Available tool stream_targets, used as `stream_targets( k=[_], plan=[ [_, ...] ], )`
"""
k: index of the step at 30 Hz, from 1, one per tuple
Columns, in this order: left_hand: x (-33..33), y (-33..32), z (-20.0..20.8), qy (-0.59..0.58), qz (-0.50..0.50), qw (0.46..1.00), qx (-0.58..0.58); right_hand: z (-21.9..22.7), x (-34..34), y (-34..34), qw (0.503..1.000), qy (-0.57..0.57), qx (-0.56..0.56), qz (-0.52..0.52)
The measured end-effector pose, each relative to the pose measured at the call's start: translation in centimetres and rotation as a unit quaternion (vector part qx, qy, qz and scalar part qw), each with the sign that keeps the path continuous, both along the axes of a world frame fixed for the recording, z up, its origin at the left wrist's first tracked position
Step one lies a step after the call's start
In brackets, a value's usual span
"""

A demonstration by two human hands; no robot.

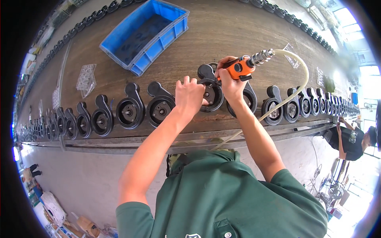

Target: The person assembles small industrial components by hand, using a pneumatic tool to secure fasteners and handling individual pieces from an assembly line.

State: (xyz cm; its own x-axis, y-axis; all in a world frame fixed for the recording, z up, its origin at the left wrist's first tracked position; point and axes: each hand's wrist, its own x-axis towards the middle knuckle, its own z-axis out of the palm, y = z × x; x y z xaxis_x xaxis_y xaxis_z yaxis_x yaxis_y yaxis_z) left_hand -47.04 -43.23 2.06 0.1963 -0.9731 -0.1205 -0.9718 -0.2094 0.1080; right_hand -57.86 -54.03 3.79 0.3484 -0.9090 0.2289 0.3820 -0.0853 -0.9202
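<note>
My right hand (pixel 231 81) is wrapped round an orange air tool (pixel 240 68), whose silver coupling (pixel 262 58) joins a pale hose (pixel 304 73). The tool's tip sits close to a black round housing (pixel 212 97) with a rounded arm at its top; whether it touches is hidden by my fingers. My left hand (pixel 190 95) grips this housing at its left rim, the thumb reaching across its lower face. Similar black housings (pixel 130 111) stand right beside it on both sides, each with a small bolt or hub in its round recess.
On the wooden table (pixel 206 39) stands a blue crate (pixel 145 35) with dark parts inside. Clear plastic sheets (pixel 86 79) lie left of it. The housings run in a long row along the near metal edge (pixel 119 146). At far right another person (pixel 351 139) stands at the table.
</note>
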Motion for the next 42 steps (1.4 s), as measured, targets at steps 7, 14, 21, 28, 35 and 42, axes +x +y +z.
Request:
stream_targets(
  k=[7, 14, 21, 28, 35, 42],
  plan=[
    [0.0, -0.3, 0.3, -0.017, -0.019, 1.0, -0.005, -0.2, 0.3, -0.1, 0.995, 0.071, -0.075, -0.008],
    [-0.5, -0.3, 0.2, -0.036, -0.011, 0.999, -0.003, 0.5, 0.7, 0.4, 0.991, 0.072, -0.115, 0.016],
    [-0.8, -0.3, 0.2, -0.029, -0.002, 1.0, 0.002, -0.4, 0.7, -0.2, 0.991, 0.064, -0.12, 0.014],
    [-1.2, -0.2, 0.0, -0.04, 0.0, 0.999, -0.011, -0.8, 0.4, -0.5, 0.993, 0.062, -0.096, 0.011],
    [-1.2, 0.3, -0.4, -0.041, 0.008, 0.998, -0.041, 0.3, -0.2, 1.0, 0.997, 0.003, -0.072, 0.008],
    [-0.9, 0.2, -0.8, -0.053, -0.004, 0.998, -0.044, 1.4, -2.9, 3.4, 1.0, 0.02, -0.003, 0.01]
  ],
)
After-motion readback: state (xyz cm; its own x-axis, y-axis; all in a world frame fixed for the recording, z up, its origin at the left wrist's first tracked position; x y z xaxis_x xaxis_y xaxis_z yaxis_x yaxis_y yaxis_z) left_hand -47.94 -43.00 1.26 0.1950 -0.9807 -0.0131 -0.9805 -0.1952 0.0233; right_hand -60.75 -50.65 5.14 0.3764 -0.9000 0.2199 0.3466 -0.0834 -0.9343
